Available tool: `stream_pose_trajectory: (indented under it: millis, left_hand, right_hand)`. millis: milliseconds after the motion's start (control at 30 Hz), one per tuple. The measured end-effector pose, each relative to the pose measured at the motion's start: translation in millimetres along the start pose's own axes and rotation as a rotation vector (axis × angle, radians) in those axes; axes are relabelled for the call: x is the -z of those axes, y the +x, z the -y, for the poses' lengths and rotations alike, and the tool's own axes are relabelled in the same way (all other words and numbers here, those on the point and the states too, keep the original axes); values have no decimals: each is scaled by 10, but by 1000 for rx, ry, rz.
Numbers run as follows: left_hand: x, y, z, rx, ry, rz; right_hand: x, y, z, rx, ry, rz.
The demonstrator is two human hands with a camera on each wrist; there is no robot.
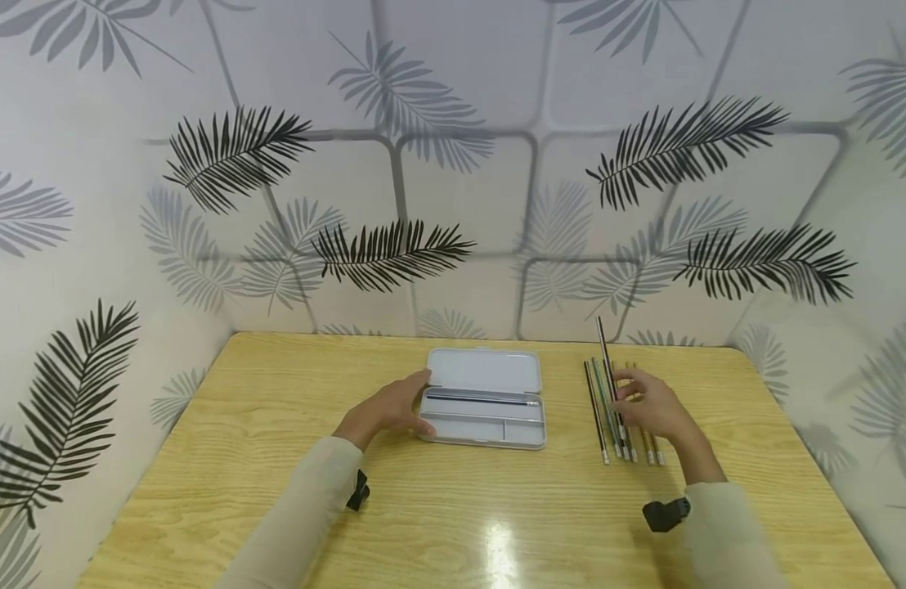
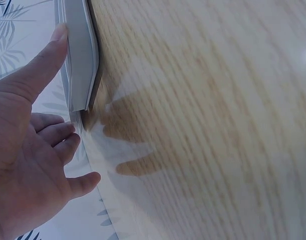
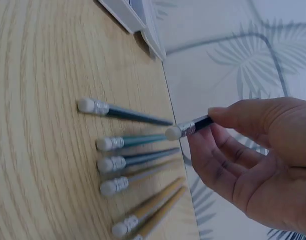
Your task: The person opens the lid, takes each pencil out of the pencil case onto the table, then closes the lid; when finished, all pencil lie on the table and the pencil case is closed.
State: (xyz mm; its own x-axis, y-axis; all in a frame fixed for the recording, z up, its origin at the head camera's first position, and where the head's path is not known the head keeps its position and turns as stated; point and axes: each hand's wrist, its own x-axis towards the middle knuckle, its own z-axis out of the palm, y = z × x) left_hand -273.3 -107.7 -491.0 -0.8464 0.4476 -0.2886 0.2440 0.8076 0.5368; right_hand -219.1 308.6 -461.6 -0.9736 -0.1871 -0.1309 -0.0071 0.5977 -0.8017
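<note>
A pale grey pencil case lies on the table with its lid folded back. One dark pencil rests in its long rear compartment. My left hand is spread at the case's left end, thumb on the front edge, the other fingers loosely bent. Between thumb and fingers, my right hand pinches a dark pencil near its white eraser end, tilted and raised above the others. Below it several loose pencils, among them a green one, lie side by side, erasers toward me.
The wooden table meets a wall with a leaf pattern right behind the case and pencils. A black wrist camera sits on the right wrist and another on the left.
</note>
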Motion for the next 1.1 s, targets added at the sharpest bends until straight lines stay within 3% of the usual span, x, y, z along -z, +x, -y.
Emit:
stream_pose_trajectory:
  millis: [333, 667, 900, 1100]
  left_hand:
    - [13, -11, -10, 0, -15, -4]
    - [5, -25, -4, 14, -35, -1]
    - [4, -14, -9, 15, -26, -9]
    - [-5, -14, -8, 3, -16, -5]
  right_hand:
    - [178, -238, -280, -144, 17, -6]
    - [282, -310, -551, -282, -41, -64]
    - [256, -300, -580, -349, -72, -121]
    - [209, -272, -522, -360, -171, -151]
